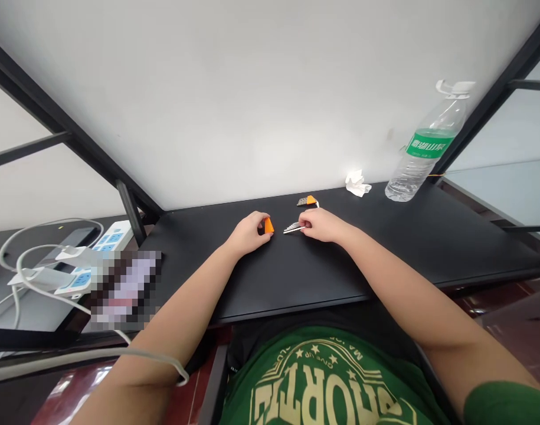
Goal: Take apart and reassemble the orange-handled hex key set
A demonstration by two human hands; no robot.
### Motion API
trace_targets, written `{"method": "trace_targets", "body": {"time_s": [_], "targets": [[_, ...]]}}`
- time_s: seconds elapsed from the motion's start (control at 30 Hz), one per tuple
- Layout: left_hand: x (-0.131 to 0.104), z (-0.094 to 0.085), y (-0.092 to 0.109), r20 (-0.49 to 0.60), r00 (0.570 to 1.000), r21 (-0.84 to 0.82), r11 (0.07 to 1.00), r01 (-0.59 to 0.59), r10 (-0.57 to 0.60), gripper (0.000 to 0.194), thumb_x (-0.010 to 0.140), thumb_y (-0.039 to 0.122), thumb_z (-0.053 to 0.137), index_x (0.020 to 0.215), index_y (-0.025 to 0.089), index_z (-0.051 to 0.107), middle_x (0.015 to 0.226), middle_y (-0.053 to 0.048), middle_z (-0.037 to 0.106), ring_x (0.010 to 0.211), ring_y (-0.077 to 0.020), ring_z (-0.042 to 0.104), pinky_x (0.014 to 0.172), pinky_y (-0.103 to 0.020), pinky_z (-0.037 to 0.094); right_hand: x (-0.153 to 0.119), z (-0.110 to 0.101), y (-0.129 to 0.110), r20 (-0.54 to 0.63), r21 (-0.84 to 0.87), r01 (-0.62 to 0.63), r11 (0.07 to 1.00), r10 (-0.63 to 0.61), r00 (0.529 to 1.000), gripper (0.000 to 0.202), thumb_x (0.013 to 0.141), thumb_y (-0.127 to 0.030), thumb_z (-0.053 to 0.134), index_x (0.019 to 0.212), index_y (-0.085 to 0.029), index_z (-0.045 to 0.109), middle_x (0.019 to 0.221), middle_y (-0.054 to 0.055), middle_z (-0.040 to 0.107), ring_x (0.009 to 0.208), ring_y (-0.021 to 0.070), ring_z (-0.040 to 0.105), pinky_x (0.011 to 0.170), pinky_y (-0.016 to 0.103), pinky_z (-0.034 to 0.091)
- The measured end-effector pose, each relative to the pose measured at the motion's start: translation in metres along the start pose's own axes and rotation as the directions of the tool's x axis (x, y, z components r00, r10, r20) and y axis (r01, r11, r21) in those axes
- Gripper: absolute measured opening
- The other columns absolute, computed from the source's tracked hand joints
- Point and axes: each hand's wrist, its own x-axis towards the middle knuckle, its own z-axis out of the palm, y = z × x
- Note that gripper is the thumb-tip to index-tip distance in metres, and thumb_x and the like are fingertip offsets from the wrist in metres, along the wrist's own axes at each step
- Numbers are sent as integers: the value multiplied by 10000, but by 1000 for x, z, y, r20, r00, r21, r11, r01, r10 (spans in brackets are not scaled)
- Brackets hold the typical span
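My left hand (251, 234) pinches a small orange plastic holder (268, 225) between thumb and fingers, just above the black tabletop. To its right, my right hand (317, 225) is closed on a fanned bunch of thin metal hex keys (293, 228), whose tips point left towards the holder. A narrow gap separates the holder from the keys. Just behind my right hand lies a second hex key set (307, 201), its metal keys sitting in an orange holder.
A crumpled white tissue (357, 183) and a large plastic water bottle (424, 150) stand by the wall at the back right. On the left are a power strip (114, 236) with white cables and a blurred-out object (128, 289). Black metal frame bars flank the desk (270, 283).
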Motion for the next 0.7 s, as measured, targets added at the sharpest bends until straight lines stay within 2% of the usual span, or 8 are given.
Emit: {"method": "trace_targets", "body": {"time_s": [0.13, 0.27, 0.37, 0.53, 0.7], "targets": [[1, 1, 0, 1, 1000, -34, 999, 27, -27, 512, 819, 411, 779, 1273, 211, 653, 1147, -64, 722, 924, -208, 660, 888, -366, 573, 1, 1, 3, 30, -71, -25, 997, 27, 999, 58, 920, -200, 659, 869, -207, 684, 975, 41, 686, 791, 161, 585, 662, 282, 384], [1, 0, 0, 7, 1000, -57, 998, 26, -25, 527, 804, 434, 812, 1256, 206, 665, 1122, -61, 727, 924, -205, 651, 882, -362, 569, 2, 5, 1, -6, -152, -41, 987, 41, 999, 106, 951, -264, 671, 1026, -220, 731, 1099, 64, 674, 843, 180, 609, 662, 297, 393], [1, 0, 1, 7, 1000, -62, 998, 20, -20, 518, 804, 431, 814, 1250, 210, 669, 1124, -58, 727, 921, -204, 649, 884, -365, 570, 2, 8, -1, -24, -160, -29, 987, 25, 999, 150, 967, -248, 656, 1087, -222, 744, 1160, 75, 651, 852, 177, 620, 679, 302, 419], [1, -1, 2, 3, 1000, -68, 998, 16, -16, 519, 793, 431, 815, 1244, 218, 673, 1114, -60, 730, 907, -208, 653, 881, -378, 575, 3, 10, -6, -19, -228, 21, 973, -26, 999, 149, 989, -189, 603, 968, -187, 751, 1112, 97, 642, 857, 189, 620, 688, 313, 423], [1, -1, 2, 5, 1000, -64, 998, 6, -6, 512, 799, 424, 802, 1248, 219, 668, 1118, -60, 727, 910, -207, 658, 879, -376, 578, 2, 7, -9, -30, -240, 51, 969, -59, 998, 109, 941, -130, 627, 877, -170, 705, 1066, 111, 650, 861, 198, 602, 705, 315, 424]]}}
